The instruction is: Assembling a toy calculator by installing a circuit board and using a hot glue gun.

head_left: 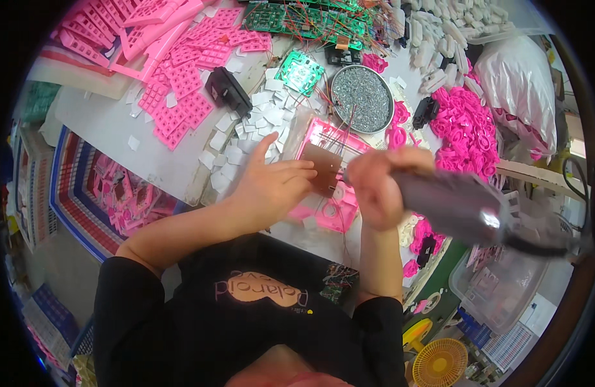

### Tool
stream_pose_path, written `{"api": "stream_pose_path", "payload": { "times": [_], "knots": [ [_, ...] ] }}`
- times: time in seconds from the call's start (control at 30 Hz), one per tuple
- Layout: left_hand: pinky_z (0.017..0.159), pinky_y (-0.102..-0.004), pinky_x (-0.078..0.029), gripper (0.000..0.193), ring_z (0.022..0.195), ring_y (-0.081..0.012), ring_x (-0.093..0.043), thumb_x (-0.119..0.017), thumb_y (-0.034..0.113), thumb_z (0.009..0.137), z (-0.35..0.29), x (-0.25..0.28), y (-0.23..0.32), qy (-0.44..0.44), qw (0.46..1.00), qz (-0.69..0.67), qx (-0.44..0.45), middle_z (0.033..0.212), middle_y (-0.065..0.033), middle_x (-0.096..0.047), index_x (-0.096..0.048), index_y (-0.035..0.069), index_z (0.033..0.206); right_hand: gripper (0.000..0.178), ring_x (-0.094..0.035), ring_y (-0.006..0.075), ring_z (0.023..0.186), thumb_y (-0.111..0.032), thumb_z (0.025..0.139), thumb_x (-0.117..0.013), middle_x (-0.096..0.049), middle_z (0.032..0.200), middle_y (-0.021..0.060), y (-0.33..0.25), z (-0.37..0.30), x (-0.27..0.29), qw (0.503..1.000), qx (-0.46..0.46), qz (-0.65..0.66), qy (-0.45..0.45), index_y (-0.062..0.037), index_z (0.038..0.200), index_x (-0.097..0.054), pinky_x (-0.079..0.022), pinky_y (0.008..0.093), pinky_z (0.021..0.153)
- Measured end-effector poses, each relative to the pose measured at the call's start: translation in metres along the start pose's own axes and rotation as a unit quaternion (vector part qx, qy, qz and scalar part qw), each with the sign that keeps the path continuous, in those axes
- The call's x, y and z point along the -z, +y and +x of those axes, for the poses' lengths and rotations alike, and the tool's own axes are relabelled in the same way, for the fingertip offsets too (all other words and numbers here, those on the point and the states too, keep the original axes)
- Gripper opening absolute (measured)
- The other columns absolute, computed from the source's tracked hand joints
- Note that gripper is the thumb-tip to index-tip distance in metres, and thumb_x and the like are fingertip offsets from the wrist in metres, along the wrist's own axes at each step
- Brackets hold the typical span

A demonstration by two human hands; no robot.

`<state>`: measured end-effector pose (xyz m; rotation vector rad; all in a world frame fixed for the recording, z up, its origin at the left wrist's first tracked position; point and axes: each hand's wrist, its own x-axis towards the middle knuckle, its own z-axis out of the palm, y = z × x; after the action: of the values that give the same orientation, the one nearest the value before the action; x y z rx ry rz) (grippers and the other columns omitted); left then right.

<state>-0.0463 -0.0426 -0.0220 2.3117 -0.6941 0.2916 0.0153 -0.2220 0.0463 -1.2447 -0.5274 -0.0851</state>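
A pink plastic casing (342,216) lies in front of me on the table. A brown circuit board (321,169) sits in it, with thin wires running from it. My left hand (272,187) rests at the board's left edge, fingers stretched out and touching it, one finger pointing away. My right hand (384,187) is wrapped round a dark grey electric screwdriver (449,203), held tilted with its cord trailing right. Its tip is close to the board's right side; blur hides whether it touches. Just beyond the casing stands a round dish of small metal screws (362,97).
White square pieces (233,151) are scattered left of the casing. Pink keypads (188,106), green circuit boards (304,22) and a lit green board (300,72) lie further back. Pink rings (462,132) are heaped at right, near a white bag (520,84). A striped crate (78,193) stands at left.
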Motion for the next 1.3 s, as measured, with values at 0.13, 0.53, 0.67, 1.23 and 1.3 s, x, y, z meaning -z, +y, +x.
{"api": "stream_pose_path", "payload": {
  "times": [0.13,0.53,0.67,1.23,1.3],
  "knots": [
    [0.117,-0.0622,-0.014,0.016,0.099,-0.0170,-0.070,-0.077,0.011,0.080,0.003,-0.002,0.001,0.058,0.997,-0.056,0.007,0.093,-0.0013,-0.072,-0.066,0.011,0.091,0.029,-0.046,0.0155,0.048,-0.021,0.093,-0.065,-0.047,0.057,0.0002,-0.019,-0.007,-0.010,0.992,-0.001,0.101,-0.073,-0.0095,0.108,-0.042,-0.040,0.0329,0.049],
    [0.115,-0.0608,-0.022,0.015,0.092,-0.0167,-0.070,-0.077,0.009,0.080,0.003,0.001,0.002,0.044,0.995,-0.089,-0.025,0.089,-0.0008,-0.071,-0.064,0.011,0.088,0.029,-0.046,0.0148,0.047,-0.019,0.092,-0.066,-0.047,0.057,0.0016,-0.013,-0.025,-0.015,0.994,-0.036,0.091,-0.042,-0.0091,0.103,-0.041,-0.039,0.0316,0.047],
    [0.113,-0.0588,-0.025,0.011,0.089,-0.0184,-0.070,-0.074,0.009,0.083,0.005,0.012,-0.001,0.093,0.995,0.035,-0.030,0.087,-0.0015,-0.070,-0.063,0.011,0.085,0.025,-0.048,0.0151,0.052,-0.011,0.092,-0.064,-0.050,0.061,0.0034,0.002,-0.030,-0.009,0.994,-0.021,0.088,-0.058,-0.0076,0.104,-0.043,-0.041,0.0320,0.051],
    [0.112,-0.0592,-0.017,0.016,0.097,-0.0172,-0.063,-0.079,0.014,0.076,-0.004,0.008,0.001,0.059,0.997,-0.023,0.036,0.083,0.0040,-0.065,-0.066,0.015,0.085,0.025,-0.048,0.0146,0.052,-0.013,0.093,-0.065,-0.049,0.062,0.0036,0.008,-0.027,-0.013,0.995,-0.042,0.017,-0.093,-0.0076,0.102,-0.042,-0.042,0.0336,0.051],
    [0.112,-0.0595,-0.016,0.017,0.098,-0.0168,-0.063,-0.080,0.013,0.075,-0.006,0.005,0.002,0.068,0.996,-0.032,0.037,0.085,0.0044,-0.066,-0.067,0.016,0.086,0.024,-0.052,0.0162,0.056,-0.009,0.092,-0.065,-0.053,0.067,0.0054,-0.006,-0.019,-0.012,0.990,-0.034,0.095,-0.097,-0.0067,0.104,-0.044,-0.045,0.0338,0.056]
  ]
}}
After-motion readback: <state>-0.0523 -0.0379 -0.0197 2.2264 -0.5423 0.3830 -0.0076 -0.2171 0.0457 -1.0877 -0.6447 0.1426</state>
